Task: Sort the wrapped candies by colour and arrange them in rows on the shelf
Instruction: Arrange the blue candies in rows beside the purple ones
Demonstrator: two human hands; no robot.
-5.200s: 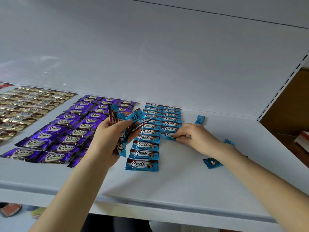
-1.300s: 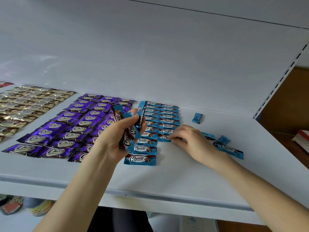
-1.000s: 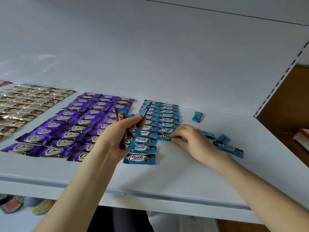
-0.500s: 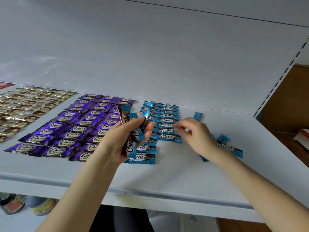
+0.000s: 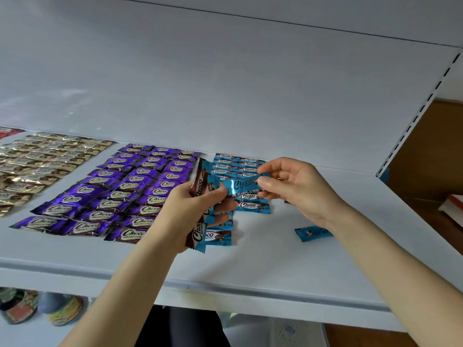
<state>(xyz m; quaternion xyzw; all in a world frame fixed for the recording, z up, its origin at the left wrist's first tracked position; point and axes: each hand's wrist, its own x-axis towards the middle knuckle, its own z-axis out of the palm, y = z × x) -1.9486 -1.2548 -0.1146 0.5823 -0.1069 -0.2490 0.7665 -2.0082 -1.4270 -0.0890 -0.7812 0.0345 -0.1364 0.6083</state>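
Note:
My left hand (image 5: 186, 216) grips a bunch of blue candies (image 5: 201, 196) upright above the white shelf (image 5: 275, 259). My right hand (image 5: 298, 186) pinches one blue candy (image 5: 243, 186) by its right end, lifted between the two hands; my left thumb touches its other end. Below them lie the blue rows (image 5: 244, 166), partly hidden by my hands. Purple rows (image 5: 125, 194) lie left of the blue ones, gold rows (image 5: 42, 161) further left. A loose blue candy (image 5: 313, 232) lies under my right wrist.
A red wrapper (image 5: 7, 132) peeks in at the far left edge. The shelf's back panel (image 5: 225, 83) rises behind the rows, with a slotted upright (image 5: 413, 121) at the right. Colourful objects (image 5: 37, 306) sit below the shelf's front edge.
My right hand left the blue rows, rose toward my left hand and now pinches one blue candy at the bunch. The camera shifted slightly.

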